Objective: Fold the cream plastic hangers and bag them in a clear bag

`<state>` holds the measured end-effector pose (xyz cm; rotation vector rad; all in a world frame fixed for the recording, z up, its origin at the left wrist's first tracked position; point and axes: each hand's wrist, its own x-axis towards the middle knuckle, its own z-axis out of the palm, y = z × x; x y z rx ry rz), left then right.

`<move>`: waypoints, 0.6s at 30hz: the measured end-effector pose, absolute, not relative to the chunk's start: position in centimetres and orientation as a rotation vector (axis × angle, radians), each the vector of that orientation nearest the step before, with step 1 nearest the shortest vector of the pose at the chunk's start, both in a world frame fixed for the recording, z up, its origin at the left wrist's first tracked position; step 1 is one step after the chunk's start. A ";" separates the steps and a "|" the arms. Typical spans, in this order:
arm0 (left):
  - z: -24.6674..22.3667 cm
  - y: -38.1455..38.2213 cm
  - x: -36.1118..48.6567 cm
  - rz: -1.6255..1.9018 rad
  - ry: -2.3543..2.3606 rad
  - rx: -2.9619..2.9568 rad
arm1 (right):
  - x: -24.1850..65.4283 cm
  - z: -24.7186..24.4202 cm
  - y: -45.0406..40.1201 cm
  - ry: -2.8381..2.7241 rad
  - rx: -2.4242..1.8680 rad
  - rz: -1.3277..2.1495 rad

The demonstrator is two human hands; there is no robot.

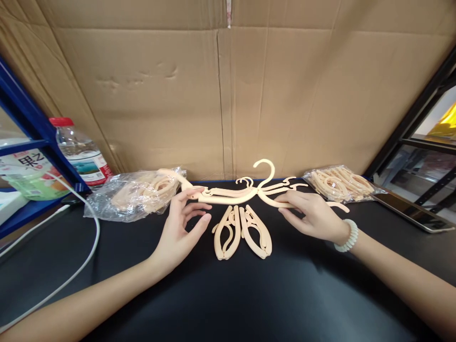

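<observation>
"At centre, just beyond the folded pair (235, 232), lies what?"

"An opened hanger (228, 201). The right hand (317, 218) pinches its right arm; the left hand (178, 228) touches its left end, thumb apart. Whether that grips, I can't tell."

"Risk?"

"Uneven pressure could twist the joint, or a loose left hold could let it slip."

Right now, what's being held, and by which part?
The unfolded hanger: the right hand pinches its right arm; the left hand has fingers on its left arm, grip unclear.
</observation>
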<state>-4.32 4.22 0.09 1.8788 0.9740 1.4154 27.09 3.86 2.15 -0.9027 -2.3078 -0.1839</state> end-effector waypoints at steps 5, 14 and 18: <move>-0.1 3.9 -4.4 1.357 0.916 2.019 | 26.4 2.1 3.5 -2.362 -0.881 -0.151; 0.1 3.7 -4.7 1.208 1.038 2.227 | 26.0 2.2 3.4 -2.221 -0.923 -0.034; 0.5 3.8 -4.7 1.235 1.064 2.077 | 26.1 2.0 3.6 -2.278 -0.906 -0.049</move>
